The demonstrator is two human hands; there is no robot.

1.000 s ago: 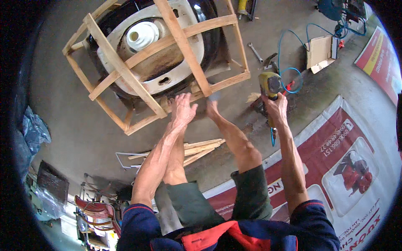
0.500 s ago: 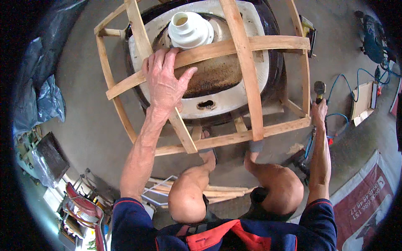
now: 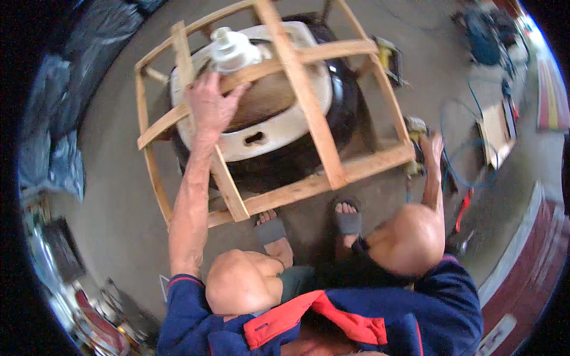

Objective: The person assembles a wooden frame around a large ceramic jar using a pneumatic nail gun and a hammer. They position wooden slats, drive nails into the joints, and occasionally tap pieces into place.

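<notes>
A slatted wooden crate frame point(image 3: 320, 139) stands before me around a dark-sided basin point(image 3: 228, 155) with a white, stained upper face and an oval hole. A white plastic pipe fitting point(image 3: 233, 52) rises from the basin's far side. Where two slats cross at the crate's left, my left hand point(image 3: 211, 107) holds the top slat, thumb apart along it. Beyond the crate's near right corner, my right hand point(image 3: 432, 146) is closed round a yellowish tool point(image 3: 415, 126), apparently a nail gun; motion blurs its outline.
Another yellow-and-black tool point(image 3: 389, 61) lies on the floor by the crate's far right side. A blue hose point(image 3: 445, 163) loops near an open cardboard box point(image 3: 496, 135). Dark plastic sheeting point(image 3: 65, 148) lines the left. My sandalled feet point(image 3: 348, 216) stand close to the crate's near rail.
My right hand has let go of the hammer and now grips the yellowish tool, nearer the crate. The view has shifted, with the crate appearing further left; my left hand stays on its slat.
</notes>
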